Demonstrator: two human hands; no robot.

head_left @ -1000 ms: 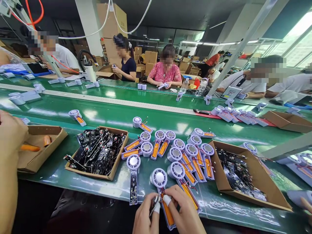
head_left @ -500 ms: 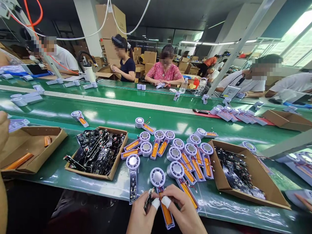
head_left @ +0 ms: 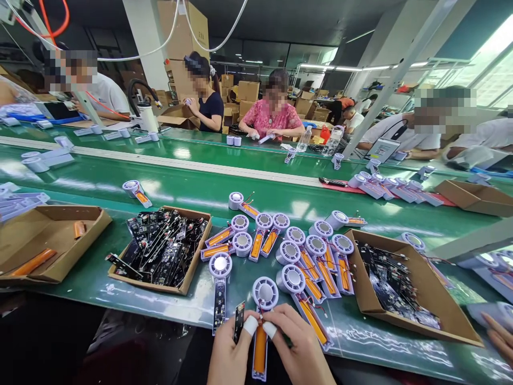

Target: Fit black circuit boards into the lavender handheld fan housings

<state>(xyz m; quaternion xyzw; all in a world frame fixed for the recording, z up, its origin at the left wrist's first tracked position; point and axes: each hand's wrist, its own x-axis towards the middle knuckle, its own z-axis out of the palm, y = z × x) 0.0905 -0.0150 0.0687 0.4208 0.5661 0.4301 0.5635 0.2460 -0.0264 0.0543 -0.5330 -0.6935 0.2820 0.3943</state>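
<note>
At the bottom centre, my left hand (head_left: pixel 233 347) is closed on a narrow black circuit board (head_left: pixel 239 321), its thumb wrapped in white. Beside it, my right hand (head_left: pixel 298 342) pinches the thin wires at the neck of a lilac fan unit (head_left: pixel 265 293); its thumb is wrapped in white too. The unit lies face up, its handle holding an orange battery (head_left: pixel 260 350) and pointing toward me. Fingertips of both hands meet over the top of the handle and partly hide the wires. Left of them lies a fan unit with a black board in its handle (head_left: pixel 220 266).
Boxes of black boards stand at left (head_left: pixel 188 286) and right (head_left: pixel 452 332), with several fan units (head_left: pixel 315 245) between them. A carton with orange batteries (head_left: pixel 60 270) is far left. Beyond runs a green belt (head_left: pixel 192 184), with people seated across it. Another person's hand (head_left: pixel 499 337) shows at right.
The fan unit's handle has swung to point more directly toward me, and the board in my left hand stands more upright. A person's hand at the left edge has left the view.
</note>
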